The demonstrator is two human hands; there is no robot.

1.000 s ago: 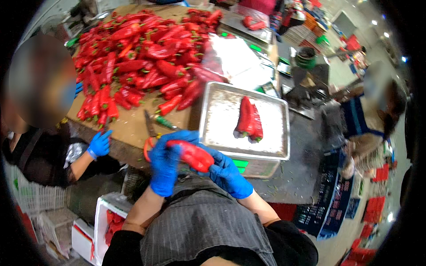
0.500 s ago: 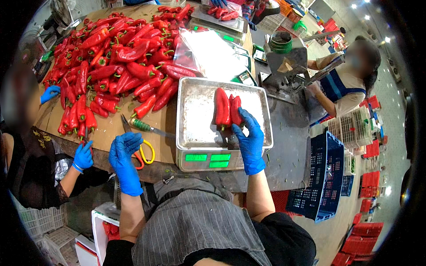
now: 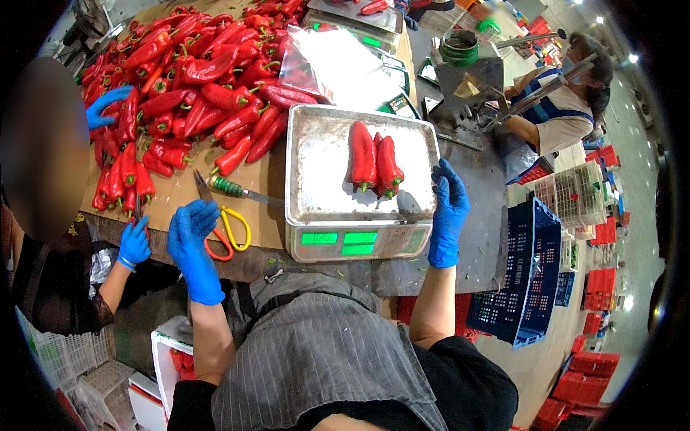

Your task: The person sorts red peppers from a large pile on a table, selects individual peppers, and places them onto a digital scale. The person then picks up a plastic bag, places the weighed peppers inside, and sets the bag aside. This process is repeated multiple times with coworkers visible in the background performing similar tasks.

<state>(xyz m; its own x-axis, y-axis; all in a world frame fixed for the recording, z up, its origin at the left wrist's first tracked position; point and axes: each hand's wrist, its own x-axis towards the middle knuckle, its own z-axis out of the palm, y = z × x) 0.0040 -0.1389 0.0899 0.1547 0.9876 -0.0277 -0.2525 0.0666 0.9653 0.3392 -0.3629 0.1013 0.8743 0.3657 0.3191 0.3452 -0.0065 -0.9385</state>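
- One change: the right hand (image 3: pixel 448 219) has come off one of three red peppers (image 3: pixel 389 164) on the scale (image 3: pixel 399 239); its fingers are loosely spread by the right edge.
- Left hand (image 3: pixel 192 244) stays near the scissors (image 3: pixel 205 189), fingers together, holding nothing I can see.
- Dark table (image 3: pixel 486 197), part cardboard-covered, bearing a pepper heap (image 3: pixel 208 68).
- Blue plastic crate (image 3: pixel 521 267) beyond its right side.

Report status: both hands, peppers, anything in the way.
Left hand empty, beside scissors. Right hand empty, beside tray. Red peppers lying on tray. Nothing covering them; knife left of tray.
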